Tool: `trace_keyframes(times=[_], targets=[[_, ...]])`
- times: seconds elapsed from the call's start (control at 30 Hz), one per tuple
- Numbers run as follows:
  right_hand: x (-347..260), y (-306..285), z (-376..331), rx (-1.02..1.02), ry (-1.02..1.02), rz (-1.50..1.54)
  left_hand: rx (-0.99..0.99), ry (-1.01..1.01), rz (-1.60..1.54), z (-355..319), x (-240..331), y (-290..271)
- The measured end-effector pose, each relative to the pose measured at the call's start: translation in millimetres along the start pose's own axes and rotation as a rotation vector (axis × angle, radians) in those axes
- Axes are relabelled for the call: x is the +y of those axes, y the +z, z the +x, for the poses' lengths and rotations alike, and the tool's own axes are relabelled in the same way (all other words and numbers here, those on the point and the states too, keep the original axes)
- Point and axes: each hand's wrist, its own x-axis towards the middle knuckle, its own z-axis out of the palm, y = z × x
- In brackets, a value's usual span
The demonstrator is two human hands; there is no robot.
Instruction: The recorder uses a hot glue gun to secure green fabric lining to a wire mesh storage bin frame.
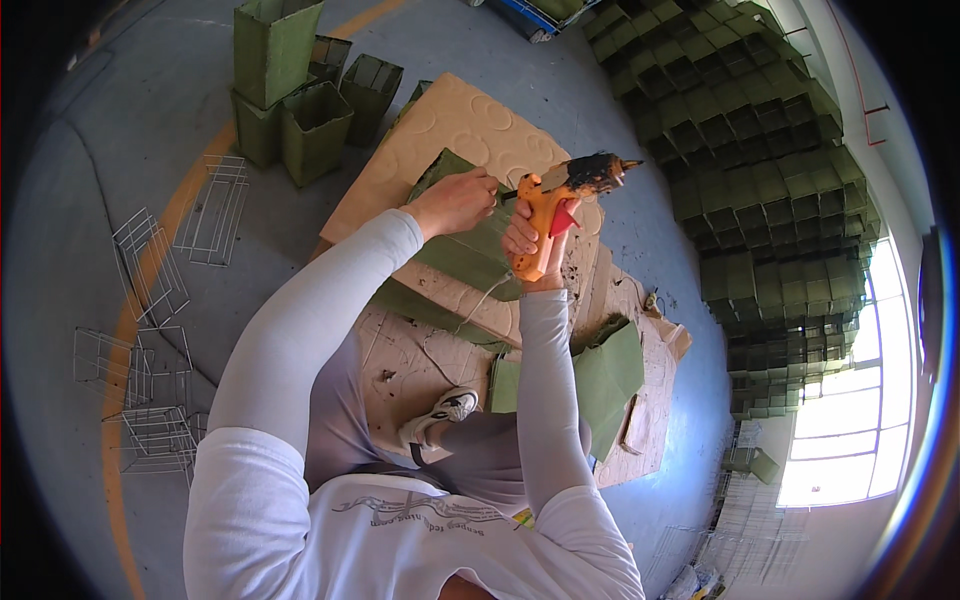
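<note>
Your right hand (521,236) has its fingers wrapped round the grip of an orange glue gun (545,206), upright above the tan board, red trigger (562,219) facing right. Its front end is coated black, metal tip (628,164) pointing right and slightly up. Your left hand (455,204) is just beside the gun's rear, fingers bunched; a short dark stick (509,196) shows in between (can't tell if you're pinching it or just near it).

Under both hands: green fabric box (468,252) lying on the tan board (482,122), which has ring marks pressed into it. Your shoe (455,405) is on a stained cardboard sheet (388,390) below; a green fabric piece (612,368) lies at your right, on more cardboard.

To your left, wire frames (212,212) sit on the grey floor (60,250), near an orange line (372,18). Beyond them, open-topped green bins (277,55), some stacked. Far right, tall rows of green boxes (765,190) stand beside a bright window (835,430).
</note>
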Motion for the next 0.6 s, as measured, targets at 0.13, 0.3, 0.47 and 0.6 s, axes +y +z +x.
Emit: trace_keyframes(times=[0.13, 0.3, 0.47, 0.6], targets=[[2, 0, -10, 0.069, 0.025, -0.121, 0.038, 0.031, -0.009, 0, 4, -1], [8, 9, -19, 0.132, 0.07, -0.194, -0.016, -0.038, -0.052, 1, 2, -4], [0, 6, -13, -0.042, -0.048, -0.11, 0.014, -0.002, -0.017, -1, -2, 3], [-1, -4, -4, 0.007, -0.05, -0.08, -0.025, -0.003, 0.015, 0, 1, 3]])
